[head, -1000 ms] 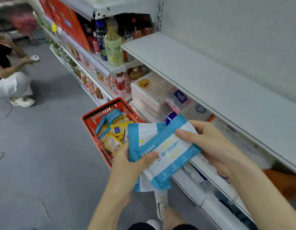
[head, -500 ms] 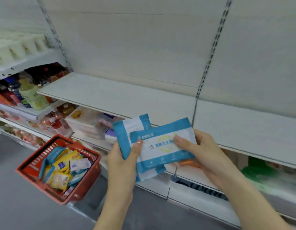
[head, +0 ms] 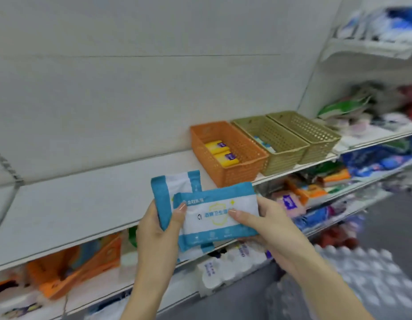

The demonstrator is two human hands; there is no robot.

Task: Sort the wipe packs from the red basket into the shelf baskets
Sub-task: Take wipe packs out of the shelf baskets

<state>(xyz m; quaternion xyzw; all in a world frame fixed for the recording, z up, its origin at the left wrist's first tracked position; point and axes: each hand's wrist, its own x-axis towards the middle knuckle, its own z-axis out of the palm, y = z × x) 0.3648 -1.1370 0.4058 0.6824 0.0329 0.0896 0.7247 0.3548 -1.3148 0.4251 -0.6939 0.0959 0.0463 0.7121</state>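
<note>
Blue-bordered white wipe packs [head: 207, 227], Chinese print too blurred to read, are pinched between left hand [head: 159, 229] and right hand [head: 272, 227], thumbs on top, near the orange basket [head: 242, 172] holding two yellow packs [head: 221, 152] on the shelf [head: 85, 204].

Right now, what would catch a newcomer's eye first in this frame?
Two blue-and-white packs, low centre, gripped by the left hand and right hand. Behind them on the shelf, an orange basket holding yellow packs, with two olive baskets to its right.
</note>
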